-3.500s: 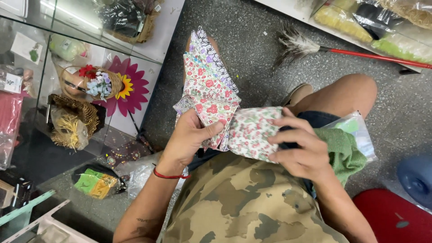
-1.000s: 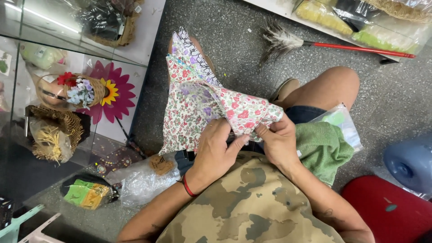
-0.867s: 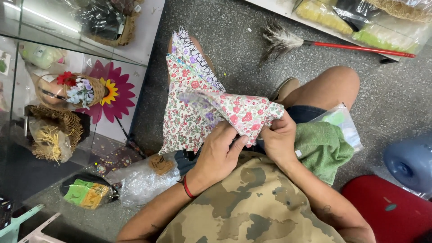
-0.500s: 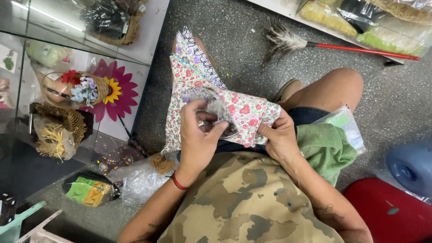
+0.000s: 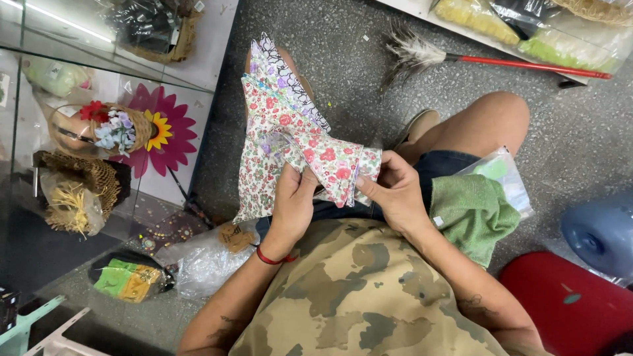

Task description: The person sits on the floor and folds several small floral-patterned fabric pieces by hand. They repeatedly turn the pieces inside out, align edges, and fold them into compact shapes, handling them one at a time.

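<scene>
Speckled grey floor (image 5: 330, 59) fills the view, with a glass display case (image 5: 79, 165) to the left holding a straw basket of artificial flowers (image 5: 115, 128). A red stool (image 5: 567, 303) sits at lower right and a feather duster with a red handle (image 5: 488, 60) lies well apart at the top. Seated person in a camouflage shirt (image 5: 356, 296) works over the lap. A green cloth (image 5: 471, 211) rests on the right thigh, partly in a clear bag. A bundle of floral fabric pieces (image 5: 290, 138) is held above the knees, fanned upward. The left hand (image 5: 293, 201) is closed on the bundle's lower edge, thumb on top. The right hand (image 5: 395, 191) pinches the folded corner of the red-flowered piece between thumb and fingers. Judgement: handling goes best if the left grip stays firm at the base while the right separates a single layer, edges kept aligned
</scene>
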